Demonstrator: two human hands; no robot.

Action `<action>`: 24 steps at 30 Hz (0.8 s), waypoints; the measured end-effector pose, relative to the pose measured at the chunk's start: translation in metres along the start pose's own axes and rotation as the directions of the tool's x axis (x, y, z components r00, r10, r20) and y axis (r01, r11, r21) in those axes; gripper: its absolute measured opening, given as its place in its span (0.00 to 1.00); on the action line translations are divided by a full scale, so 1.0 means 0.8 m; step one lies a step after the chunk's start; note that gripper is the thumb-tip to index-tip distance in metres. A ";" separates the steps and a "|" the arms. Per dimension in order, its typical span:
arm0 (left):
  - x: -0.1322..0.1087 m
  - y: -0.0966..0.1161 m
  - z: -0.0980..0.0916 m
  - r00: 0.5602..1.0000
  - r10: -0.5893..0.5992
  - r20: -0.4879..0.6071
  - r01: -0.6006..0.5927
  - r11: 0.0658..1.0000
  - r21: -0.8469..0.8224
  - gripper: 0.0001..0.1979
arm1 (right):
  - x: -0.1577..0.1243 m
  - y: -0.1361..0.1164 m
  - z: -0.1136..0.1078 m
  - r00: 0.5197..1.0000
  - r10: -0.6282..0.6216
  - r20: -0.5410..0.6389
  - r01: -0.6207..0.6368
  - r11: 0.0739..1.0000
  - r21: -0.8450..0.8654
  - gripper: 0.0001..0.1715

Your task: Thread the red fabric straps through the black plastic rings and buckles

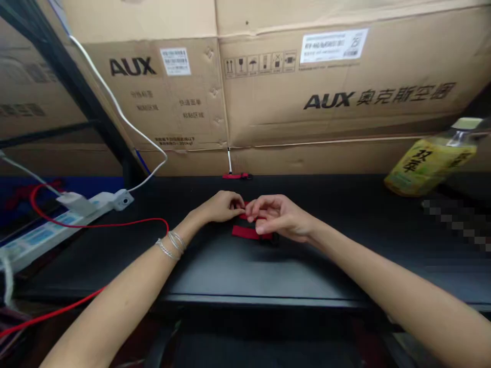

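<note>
My left hand (225,206), with silver bangles (171,244) on its wrist, rests on the black shelf top. Its thumb and fingers are pinched on a red strap (251,217) that is partly hidden by both hands. Just to the right hovers my right hand (286,215), its fingers loosely curled and its thumb held apart, with nothing visible between them. Those fingertips come close to the left ones; whether they touch the strap is unclear. Nearer to me lies a second red strap (245,233) with a black buckle. Another small red strap (235,176) lies by the cartons.
Large AUX cartons (264,117) stand along the back. A tilted yellow-labelled bottle (431,161) is at the right. On the left are a white power strip (49,227), a white cable (118,110) and a red cable (111,225). The shelf's front edge (268,300) runs below my arms.
</note>
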State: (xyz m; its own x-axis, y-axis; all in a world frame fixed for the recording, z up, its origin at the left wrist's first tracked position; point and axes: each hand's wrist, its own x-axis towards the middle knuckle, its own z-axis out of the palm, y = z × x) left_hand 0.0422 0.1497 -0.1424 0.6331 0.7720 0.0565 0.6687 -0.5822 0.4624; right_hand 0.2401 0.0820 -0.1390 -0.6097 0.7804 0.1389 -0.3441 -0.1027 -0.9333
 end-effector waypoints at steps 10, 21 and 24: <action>0.001 0.000 0.000 1.000 0.005 0.002 -0.005 1.000 0.004 0.11 | 0.000 0.001 -0.001 1.000 0.005 0.005 -0.005 1.000 0.004 0.19; 0.001 -0.001 0.001 1.000 -0.002 0.004 0.002 1.000 0.008 0.11 | -0.001 0.000 0.000 1.000 0.004 -0.002 -0.004 1.000 0.001 0.18; 0.001 0.000 0.001 1.000 -0.013 0.012 0.013 1.000 0.005 0.11 | -0.001 0.001 0.000 1.000 0.003 0.003 -0.003 1.000 -0.001 0.18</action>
State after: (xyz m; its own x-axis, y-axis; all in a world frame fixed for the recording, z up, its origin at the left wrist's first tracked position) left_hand 0.0424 0.1502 -0.1431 0.6289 0.7764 0.0402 0.6788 -0.5736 0.4586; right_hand 0.2400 0.0812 -0.1395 -0.6129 0.7783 0.1367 -0.3416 -0.1050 -0.9340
